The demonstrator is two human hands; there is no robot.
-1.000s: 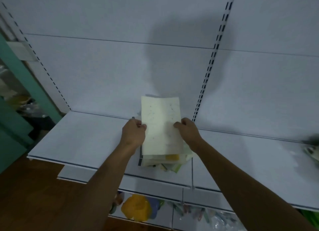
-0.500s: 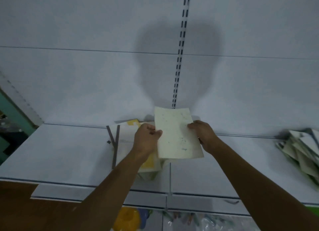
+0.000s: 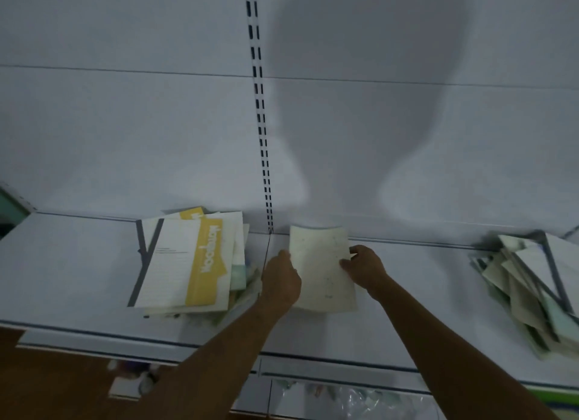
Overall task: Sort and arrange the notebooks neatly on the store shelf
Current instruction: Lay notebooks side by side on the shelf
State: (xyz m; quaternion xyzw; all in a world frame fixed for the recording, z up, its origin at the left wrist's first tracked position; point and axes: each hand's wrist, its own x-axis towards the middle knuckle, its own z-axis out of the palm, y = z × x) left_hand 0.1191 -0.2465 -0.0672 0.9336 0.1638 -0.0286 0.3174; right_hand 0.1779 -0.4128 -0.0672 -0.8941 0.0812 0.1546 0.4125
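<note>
Step in hand: both hands are holding one pale speckled notebook (image 3: pixel 322 267) over the white shelf (image 3: pixel 78 263), apparently setting it down to begin a new pile
Left hand: the left hand (image 3: pixel 280 278) is gripping the notebook's left edge, fingers curled round it
Right hand: the right hand (image 3: pixel 365 267) is pinching the notebook's right edge, thumb on the cover
Notebook position: it is sitting just right of the slotted upright (image 3: pixel 261 121), far edge near the back panel (image 3: pixel 125 137); whether it is resting on the shelf or hanging just above it, I cannot tell
Doing it well (judgement): it is worth squaring the far edge parallel to the back panel and keeping the cover flat while lowering; the top edge is curling slightly, so pressing it down before letting go should help
Left stack: a mixed stack topped by a yellow-banded notebook (image 3: pixel 188 263) is lying just left of the upright, edges fanned and untidy
Right heap: a loose heap of notebooks (image 3: pixel 532 288) is lying well right of the upright, tilted and overlapping, still needing sorting
Surface: the shelf is smooth white metal, with a seam running forward from the upright's foot
Room: dim lighting; a head-shaped shadow is falling on the back panel right of the upright; a lower shelf with blurred goods is showing below
</note>
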